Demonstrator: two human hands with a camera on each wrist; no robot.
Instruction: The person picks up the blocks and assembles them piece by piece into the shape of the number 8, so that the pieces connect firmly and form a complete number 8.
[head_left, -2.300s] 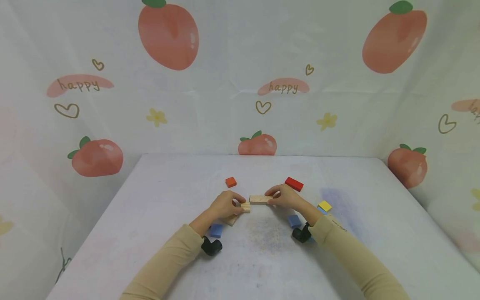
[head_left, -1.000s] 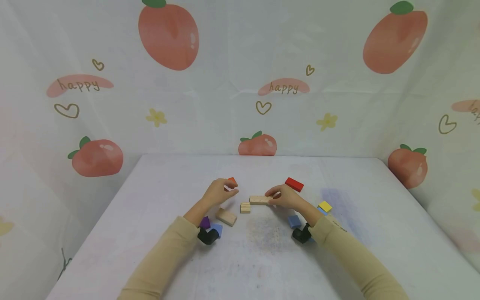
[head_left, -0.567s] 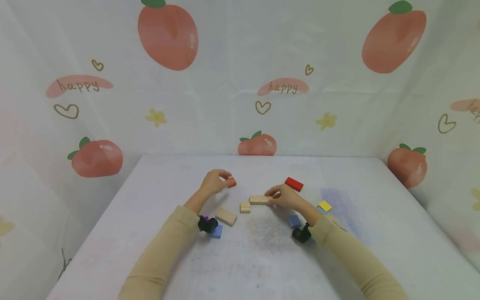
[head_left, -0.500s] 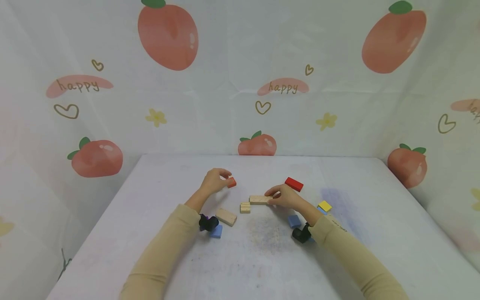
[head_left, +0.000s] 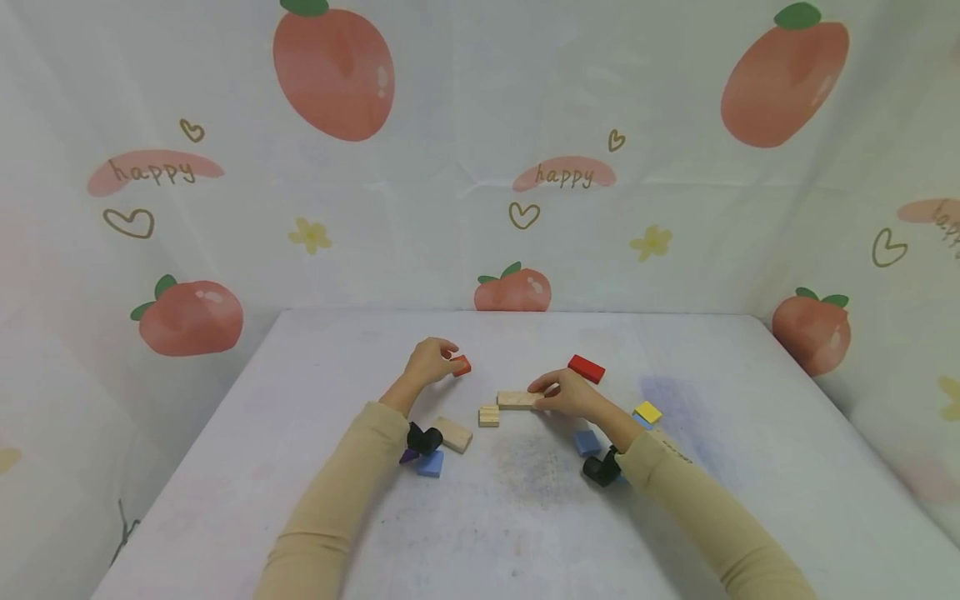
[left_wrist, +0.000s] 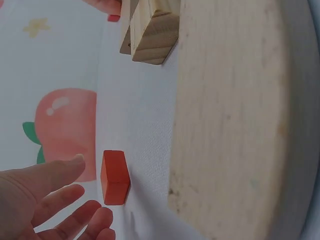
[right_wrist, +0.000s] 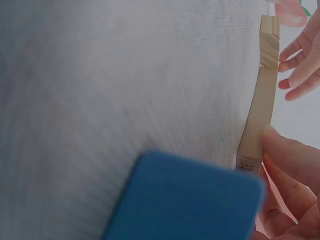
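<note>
In the head view my left hand (head_left: 429, 362) is beside a small orange block (head_left: 462, 365) at the back of the table. The left wrist view shows the thumb and fingers spread, with the orange block (left_wrist: 115, 177) standing just past the fingertips; they look apart from it. My right hand (head_left: 568, 393) pinches the right end of a long wooden block (head_left: 516, 401), thumb in front and fingers behind. Against that block's left end sits a small wooden block (head_left: 489, 416), slightly nearer me. In the right wrist view the thumb presses the long wooden block (right_wrist: 260, 110).
A flat wooden block (head_left: 453, 434) lies nearer me, with a blue block (head_left: 431, 464) and a partly hidden purple block (head_left: 408, 456). Right of centre are a red block (head_left: 587, 368), a yellow block (head_left: 648, 412) and another blue block (head_left: 587, 442).
My left hand has let go of the small wooden block and moved back and left to the orange block. The right hand stays on the long wooden block.
</note>
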